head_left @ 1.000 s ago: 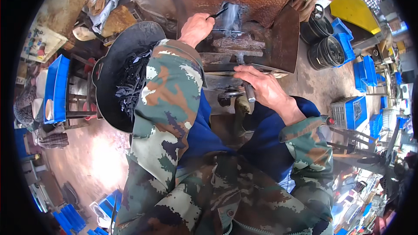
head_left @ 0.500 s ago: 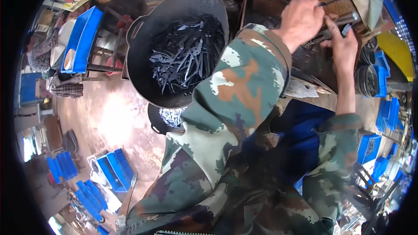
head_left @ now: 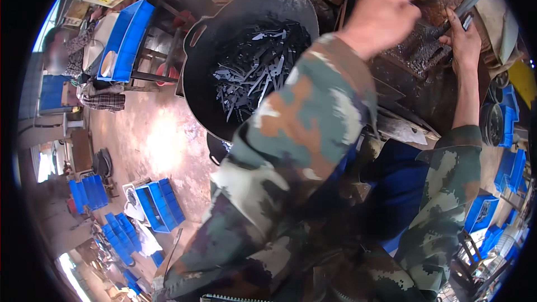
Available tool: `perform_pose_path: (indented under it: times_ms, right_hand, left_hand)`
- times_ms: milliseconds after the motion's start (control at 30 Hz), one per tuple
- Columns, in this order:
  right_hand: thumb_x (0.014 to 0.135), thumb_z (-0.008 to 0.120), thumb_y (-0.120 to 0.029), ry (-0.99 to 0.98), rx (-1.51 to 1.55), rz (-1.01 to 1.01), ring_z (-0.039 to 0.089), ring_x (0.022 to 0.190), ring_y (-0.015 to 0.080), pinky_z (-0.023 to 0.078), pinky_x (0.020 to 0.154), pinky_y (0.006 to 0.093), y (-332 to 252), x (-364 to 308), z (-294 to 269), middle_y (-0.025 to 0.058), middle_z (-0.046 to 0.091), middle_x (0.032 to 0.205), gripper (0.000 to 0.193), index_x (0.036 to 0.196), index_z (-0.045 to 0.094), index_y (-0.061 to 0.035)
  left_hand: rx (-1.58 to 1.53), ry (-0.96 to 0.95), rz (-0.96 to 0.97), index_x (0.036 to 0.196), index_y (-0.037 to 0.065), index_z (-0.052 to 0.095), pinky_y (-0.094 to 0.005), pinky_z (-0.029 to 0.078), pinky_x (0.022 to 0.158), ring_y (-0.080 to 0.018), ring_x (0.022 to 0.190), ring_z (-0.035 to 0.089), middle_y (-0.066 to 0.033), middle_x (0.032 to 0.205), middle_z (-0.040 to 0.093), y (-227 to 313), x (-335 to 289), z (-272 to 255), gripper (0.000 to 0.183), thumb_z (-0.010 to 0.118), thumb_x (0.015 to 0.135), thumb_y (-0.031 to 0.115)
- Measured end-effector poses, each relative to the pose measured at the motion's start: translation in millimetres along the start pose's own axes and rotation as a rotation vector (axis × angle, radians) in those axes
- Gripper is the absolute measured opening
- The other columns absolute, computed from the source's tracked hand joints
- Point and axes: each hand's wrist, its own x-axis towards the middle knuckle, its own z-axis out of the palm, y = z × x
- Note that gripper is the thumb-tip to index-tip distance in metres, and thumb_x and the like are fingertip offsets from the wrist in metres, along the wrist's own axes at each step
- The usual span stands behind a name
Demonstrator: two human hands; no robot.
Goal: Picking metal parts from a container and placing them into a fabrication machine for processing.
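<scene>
Right hand curled around metal rod

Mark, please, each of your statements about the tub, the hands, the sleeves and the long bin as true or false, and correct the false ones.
1. The black tub contains dark, flat pieces. True.
2. The right hand is close to a shiny metal rod. True.
3. The left hand is inside the tub. False: the left hand is to the tub's right.
4. Both sleeves are plain white. False: they have a camouflage pattern.
5. A red long bin stands at upper left. False: the long bin there is blue.
</scene>
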Motion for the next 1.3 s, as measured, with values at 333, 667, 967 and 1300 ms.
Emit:
perform_pose_path:
  times_ms: [333,667,967,1300]
  right_hand:
    - [0.094,0.066,-0.034,-0.030,-0.047,-0.013,0.059,0.067,0.0065,0.053,0.057,0.0220,-0.8,-3.0,-1.7,0.0012,0.071,0.103,0.034,0.111,0.068,-0.0051]
    - [0.097,0.062,-0.028,-0.019,-0.041,-0.019,0.035,0.054,-0.0010,0.046,0.053,0.0185,-2.5,-5.8,1.1,-0.0043,0.066,0.089,0.032,0.119,0.064,-0.0052]
    - [0.097,0.063,-0.028,-0.017,-0.056,-0.006,0.034,0.052,-0.0006,0.044,0.052,0.0185,-14.0,-11.4,3.5,-0.0076,0.052,0.069,0.031,0.116,0.065,-0.0035]
    - [0.093,0.066,-0.039,-0.043,-0.024,-0.012,0.051,0.056,0.0053,0.050,0.057,0.0227,4.1,2.0,-2.4,-0.0007,0.069,0.087,0.036,0.114,0.069,-0.0099]
  left_hand:
    - [0.541,-0.184,-0.673,0.096,0.005,0.072,-0.0321,0.048,0.069,-0.0162,0.069,0.062,-0.0104,0.074,0.067,-167.4,-90.2,-161.6,0.033,0.068,0.087,0.037]
    - [0.771,-0.338,-0.730,0.114,0.011,0.069,-0.0427,0.048,0.097,-0.0330,0.114,0.059,-0.0145,0.120,0.059,-237.8,-133.1,-118.2,0.041,0.071,0.080,0.032]
    - [0.197,-0.221,-0.794,0.107,0.005,0.070,-0.0324,0.048,0.091,-0.0247,0.098,0.066,-0.0083,0.091,0.073,-208.8,-126.8,-163.0,0.029,0.059,0.087,0.023]
    - [-0.568,-0.120,-1.078,0.106,-0.002,0.063,-0.0241,0.038,0.052,-0.0113,0.056,0.050,-0.0044,0.075,0.058,-98.8,-164.6,-196.2,0.026,0.048,0.094,0.016]
